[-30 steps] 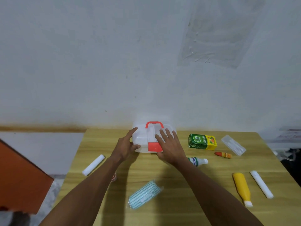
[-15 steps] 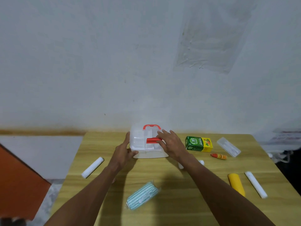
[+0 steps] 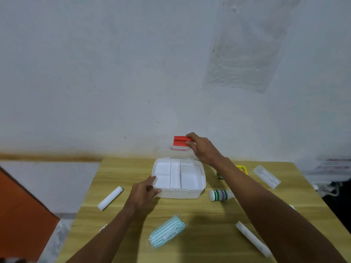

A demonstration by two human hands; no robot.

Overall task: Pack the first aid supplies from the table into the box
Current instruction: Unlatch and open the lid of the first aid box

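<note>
Head view: the open white first aid box (image 3: 178,179) sits mid-counter (image 3: 117,168), its near-left corner gripped by the left hand (image 3: 144,192), while the right hand (image 3: 201,148) pinches the raised lid's red latch (image 3: 180,142); supplies lie scattered around.

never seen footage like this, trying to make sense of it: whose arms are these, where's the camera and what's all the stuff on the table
The camera sits on a person's head, looking down at their own two bare arms. The left hand steadies a white box on a wooden table. The right hand holds the lid up by its red latch, so the divided tray inside shows. Around the box lie supplies not yet packed: a white roll, a striped pack of masks, a small white bottle, a white tube and a clear case.
</note>
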